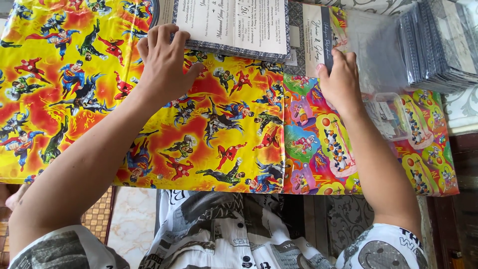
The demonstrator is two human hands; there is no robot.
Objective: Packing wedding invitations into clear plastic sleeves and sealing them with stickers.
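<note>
On the table [99,124], the left hand [164,62] pressed flat on the card stack [234,27]; the right hand [341,82] pinched one card [318,35] — light, stiff, probably best taken by its edges.

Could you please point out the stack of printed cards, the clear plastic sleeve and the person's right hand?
stack of printed cards [234,25], head view, on the top card's white face.
clear plastic sleeve [381,60], head view, mid-sheet.
right hand [341,82], head view, back of the hand.
</note>
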